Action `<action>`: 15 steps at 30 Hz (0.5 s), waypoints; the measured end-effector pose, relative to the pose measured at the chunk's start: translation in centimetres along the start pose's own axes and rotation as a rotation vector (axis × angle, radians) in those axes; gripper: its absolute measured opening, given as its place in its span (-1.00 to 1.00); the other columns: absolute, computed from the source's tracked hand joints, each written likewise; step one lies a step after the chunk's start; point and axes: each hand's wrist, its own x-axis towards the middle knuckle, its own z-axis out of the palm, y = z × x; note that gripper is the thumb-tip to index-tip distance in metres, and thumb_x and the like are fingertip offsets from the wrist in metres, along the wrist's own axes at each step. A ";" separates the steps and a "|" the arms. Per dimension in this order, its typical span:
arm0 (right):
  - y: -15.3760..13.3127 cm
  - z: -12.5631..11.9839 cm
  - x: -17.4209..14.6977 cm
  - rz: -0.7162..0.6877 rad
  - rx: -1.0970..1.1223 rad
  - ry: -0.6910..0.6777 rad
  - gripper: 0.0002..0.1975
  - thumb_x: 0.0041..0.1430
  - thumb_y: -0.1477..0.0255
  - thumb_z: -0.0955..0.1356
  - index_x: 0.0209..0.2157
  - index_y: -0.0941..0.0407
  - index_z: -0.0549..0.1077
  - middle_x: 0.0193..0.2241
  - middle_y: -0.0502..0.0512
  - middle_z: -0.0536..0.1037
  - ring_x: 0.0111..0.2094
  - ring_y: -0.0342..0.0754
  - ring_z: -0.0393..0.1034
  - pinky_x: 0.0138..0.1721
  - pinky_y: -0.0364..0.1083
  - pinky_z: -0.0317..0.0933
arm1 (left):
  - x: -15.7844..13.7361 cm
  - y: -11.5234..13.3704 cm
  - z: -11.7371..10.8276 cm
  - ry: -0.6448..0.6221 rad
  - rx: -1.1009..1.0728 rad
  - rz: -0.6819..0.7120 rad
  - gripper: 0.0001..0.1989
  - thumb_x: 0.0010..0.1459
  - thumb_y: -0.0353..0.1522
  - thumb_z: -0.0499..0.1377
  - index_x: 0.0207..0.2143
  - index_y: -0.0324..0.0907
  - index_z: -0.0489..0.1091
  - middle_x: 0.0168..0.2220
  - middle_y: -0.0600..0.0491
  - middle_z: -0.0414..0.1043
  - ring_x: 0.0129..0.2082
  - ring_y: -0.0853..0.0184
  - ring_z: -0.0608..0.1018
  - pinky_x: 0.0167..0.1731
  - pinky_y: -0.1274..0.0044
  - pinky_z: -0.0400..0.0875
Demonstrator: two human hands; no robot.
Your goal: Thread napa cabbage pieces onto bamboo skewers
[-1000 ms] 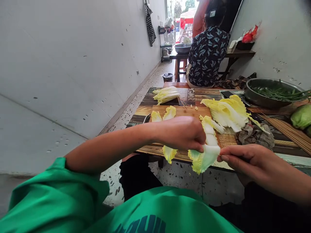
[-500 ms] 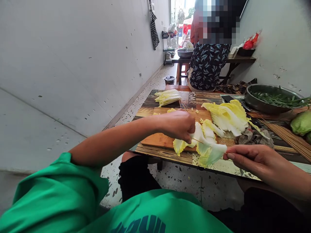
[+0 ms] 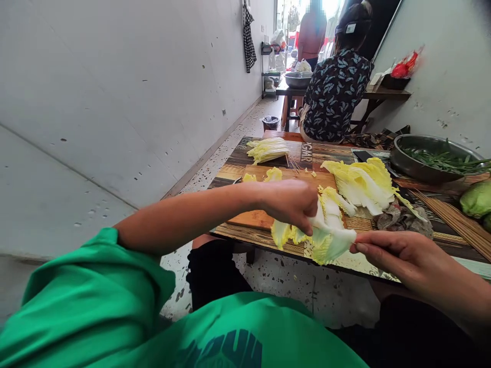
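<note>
My left hand (image 3: 297, 204) reaches across the wooden cutting board (image 3: 251, 219), fingers closed at the upper edge of a pale napa cabbage leaf (image 3: 332, 245). Its fingertips partly hide what they grip. My right hand (image 3: 395, 253) pinches the white right end of that same leaf, which hangs stretched between both hands above the table's front edge. More cut cabbage pieces (image 3: 330, 209) lie just behind it on the board. A larger pile of yellow-white cabbage leaves (image 3: 362, 184) rests right of the board, and another stack (image 3: 267, 151) sits at the far left.
A steel bowl of green vegetables (image 3: 437, 159) stands at the back right. Bamboo sticks (image 3: 452, 217) lie beside a grey rag (image 3: 404, 220) and a green cabbage (image 3: 477, 197). Ahead, a person in a patterned shirt (image 3: 333, 97) sits facing away; another person (image 3: 312, 36) stands beyond.
My left hand has moved slightly right along the leaf, and the thin stick seen between hand and leaf is now hidden. My right hand keeps its pinch. The seated person now appears more upright.
</note>
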 end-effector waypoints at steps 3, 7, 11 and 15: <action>-0.1 0.0 0.2 -0.031 -0.095 -0.143 -0.54 0.08 -0.04 0.35 -0.41 0.04 0.66 -0.56 0.07 0.57 -0.58 -0.05 0.33 -0.59 -0.12 0.19 | 0.3 0.2 0.1 0.009 -0.027 -0.030 -0.70 0.09 -0.27 0.31 -0.64 -0.21 0.44 -0.67 0.16 0.33 -0.59 0.47 0.28 -0.24 0.48 0.21; -0.1 -0.4 0.5 0.015 -0.075 -0.166 -0.51 0.06 -0.09 0.36 -0.41 0.06 0.64 -0.58 0.08 0.53 -0.57 -0.07 0.29 -0.57 -0.12 0.18 | -0.8 -1.5 -0.9 0.159 -0.209 -0.058 -0.74 0.06 -0.18 0.33 -0.36 -0.20 0.57 -0.43 0.09 0.53 -0.39 0.39 0.47 -0.13 0.46 0.28; 0.6 -0.8 0.0 0.114 0.090 -0.175 -0.49 0.08 -0.09 0.37 -0.37 0.10 0.63 -0.59 0.08 0.43 -0.58 -0.14 0.15 -0.61 -0.15 0.03 | -3.2 -3.8 0.3 0.573 -0.686 -0.152 -0.59 0.23 -0.15 0.17 -0.01 -0.24 0.49 -0.09 -0.04 0.55 -0.09 0.33 0.53 -0.02 0.43 0.33; 2.8 -0.4 -1.2 0.233 0.338 -0.134 -0.56 0.04 -0.01 0.45 -0.34 0.11 0.63 -0.59 0.05 0.36 -0.58 -0.18 0.09 -0.63 -0.19 -0.02 | -4.1 -3.4 6.1 0.770 -1.312 -0.109 -0.45 0.06 -0.04 0.32 0.00 -0.21 0.49 -0.04 -0.11 0.55 -0.01 0.25 0.53 0.04 0.39 0.35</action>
